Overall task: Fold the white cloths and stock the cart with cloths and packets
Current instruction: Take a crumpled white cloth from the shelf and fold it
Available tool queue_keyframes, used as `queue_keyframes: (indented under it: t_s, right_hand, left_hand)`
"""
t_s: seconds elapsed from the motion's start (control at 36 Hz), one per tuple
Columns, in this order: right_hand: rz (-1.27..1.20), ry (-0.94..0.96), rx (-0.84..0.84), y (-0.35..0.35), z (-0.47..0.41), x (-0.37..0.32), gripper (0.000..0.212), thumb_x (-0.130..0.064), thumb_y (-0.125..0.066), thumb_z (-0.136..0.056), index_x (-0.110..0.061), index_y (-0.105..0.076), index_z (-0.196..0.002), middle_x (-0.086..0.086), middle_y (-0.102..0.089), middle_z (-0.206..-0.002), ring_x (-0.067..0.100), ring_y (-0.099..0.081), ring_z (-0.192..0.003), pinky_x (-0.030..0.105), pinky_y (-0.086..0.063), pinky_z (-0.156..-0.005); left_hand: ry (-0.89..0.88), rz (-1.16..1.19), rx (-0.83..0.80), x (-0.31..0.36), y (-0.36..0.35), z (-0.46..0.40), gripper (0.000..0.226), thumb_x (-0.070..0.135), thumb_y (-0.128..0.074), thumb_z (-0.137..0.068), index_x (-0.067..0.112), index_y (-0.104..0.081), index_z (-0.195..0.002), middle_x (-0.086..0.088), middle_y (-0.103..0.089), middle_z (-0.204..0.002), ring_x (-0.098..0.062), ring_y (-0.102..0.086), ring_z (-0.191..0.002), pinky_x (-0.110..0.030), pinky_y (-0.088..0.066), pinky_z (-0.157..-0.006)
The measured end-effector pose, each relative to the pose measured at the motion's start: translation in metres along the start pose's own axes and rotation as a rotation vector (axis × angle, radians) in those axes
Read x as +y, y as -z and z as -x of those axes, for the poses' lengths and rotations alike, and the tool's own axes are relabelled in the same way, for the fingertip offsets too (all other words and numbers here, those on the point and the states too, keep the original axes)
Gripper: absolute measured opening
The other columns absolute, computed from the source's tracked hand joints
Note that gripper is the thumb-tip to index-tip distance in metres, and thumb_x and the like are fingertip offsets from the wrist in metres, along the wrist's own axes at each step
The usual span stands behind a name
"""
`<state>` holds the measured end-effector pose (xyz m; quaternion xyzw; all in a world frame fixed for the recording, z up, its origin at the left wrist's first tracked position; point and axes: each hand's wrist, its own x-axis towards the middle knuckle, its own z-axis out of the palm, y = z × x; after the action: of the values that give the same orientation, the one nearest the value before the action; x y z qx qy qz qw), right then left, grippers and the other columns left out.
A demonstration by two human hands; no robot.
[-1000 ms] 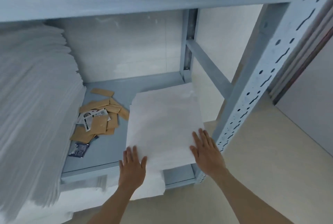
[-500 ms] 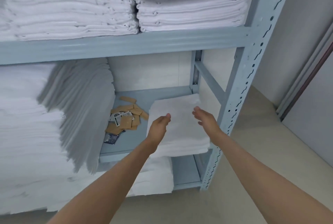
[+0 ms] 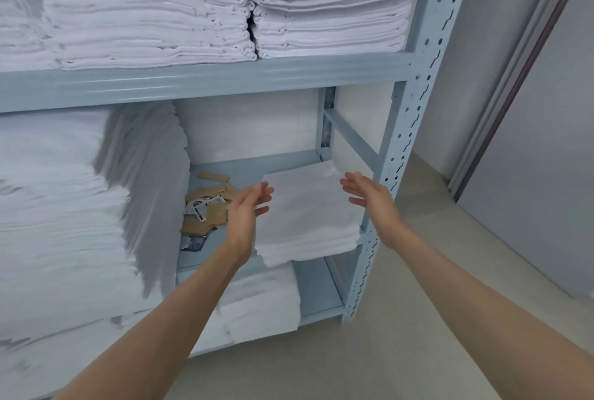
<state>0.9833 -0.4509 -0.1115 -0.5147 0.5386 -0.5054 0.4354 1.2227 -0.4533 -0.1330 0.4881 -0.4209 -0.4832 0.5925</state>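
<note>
Two hands of mine are raised in front of the middle shelf point(image 3: 205, 79) of a grey-blue metal rack, both empty. My left hand point(image 3: 246, 210) has its fingers straight and loosely spread, palm turned toward the right; my right hand point(image 3: 366, 193) is likewise relaxed with fingers extended, palm turned toward the left. They are apart, facing each other across the folded white cloths point(image 3: 308, 216); I cannot tell whether either one touches the pile.

That small pile lies at the right end of the lower shelf point(image 3: 193, 259), its front edge hanging a little over the shelf's front rim and its right side close to the perforated upright post point(image 3: 408, 129). Just left of it, toward the middle of that shelf, a loose scatter of brown packets point(image 3: 209, 206) lies with a few printed sachets among them. At the left end stands a tall stack of thin white sheets point(image 3: 64, 213). Thick folded towels point(image 3: 225, 4) fill the shelf above in neat piles. On the bottom level another folded white bundle point(image 3: 260, 306) sits beneath the cloths.
</note>
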Motion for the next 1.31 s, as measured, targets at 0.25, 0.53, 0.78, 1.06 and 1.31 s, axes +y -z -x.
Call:
queue_keyframes:
  t_s: [0.25,0.53,0.78,1.06,1.31]
  right_hand:
    - [0.033,-0.003,0.039,0.008,0.012,-0.010,0.034,-0.039,-0.045,-0.103,-0.017,-0.062,-0.122,0.002,-0.067,-0.124,0.015,-0.061,-0.117,0.043,-0.045,-0.108]
    - [0.039,-0.081,0.054,0.022,-0.022,0.030,0.030,-0.040,-0.050,-0.101,-0.019,-0.067,-0.115,0.000,-0.070,-0.119,0.014,-0.063,-0.114,0.038,-0.049,-0.101]
    - [0.004,-0.475,0.004,0.035,-0.097,0.111,0.024,-0.023,-0.062,-0.095,-0.005,-0.064,-0.112,0.015,-0.067,-0.109,0.024,-0.064,-0.093,0.045,-0.057,-0.088]
    - [-0.227,-0.997,-0.062,0.021,-0.138,0.202,0.062,-0.029,-0.075,-0.088,-0.009,-0.046,-0.138,0.019,-0.045,-0.119,0.033,-0.053,-0.092,0.050,-0.057,-0.080]
    - [-0.493,-1.087,0.005,-0.018,-0.163,0.247,0.069,-0.047,-0.078,-0.081,-0.014,-0.042,-0.130,0.018,-0.042,-0.130,0.040,-0.051,-0.120,0.060,-0.053,-0.090]
  left_hand:
    - [0.005,0.016,-0.042,0.002,0.001,0.007,0.022,0.022,-0.049,-0.104,0.015,-0.069,-0.110,-0.008,-0.073,-0.113,-0.027,-0.065,-0.112,-0.041,-0.053,-0.098]
    - [0.101,-0.021,-0.007,-0.032,-0.011,-0.023,0.018,0.017,-0.054,-0.101,0.011,-0.070,-0.107,-0.010,-0.073,-0.109,-0.029,-0.065,-0.109,-0.046,-0.054,-0.096]
    - [0.455,-0.042,0.031,-0.104,-0.035,-0.079,0.015,0.008,-0.058,-0.095,0.003,-0.069,-0.105,-0.016,-0.067,-0.108,-0.029,-0.066,-0.097,-0.039,-0.060,-0.069]
    - [0.964,0.185,0.230,-0.191,-0.065,-0.105,0.050,0.021,-0.071,-0.091,0.000,-0.045,-0.129,-0.023,-0.051,-0.120,-0.041,-0.058,-0.105,-0.055,-0.055,-0.087]
    - [1.096,0.370,0.394,-0.246,-0.076,-0.133,0.095,0.048,-0.082,-0.077,0.009,-0.033,-0.148,-0.021,-0.044,-0.131,-0.039,-0.055,-0.109,-0.058,-0.050,-0.099]
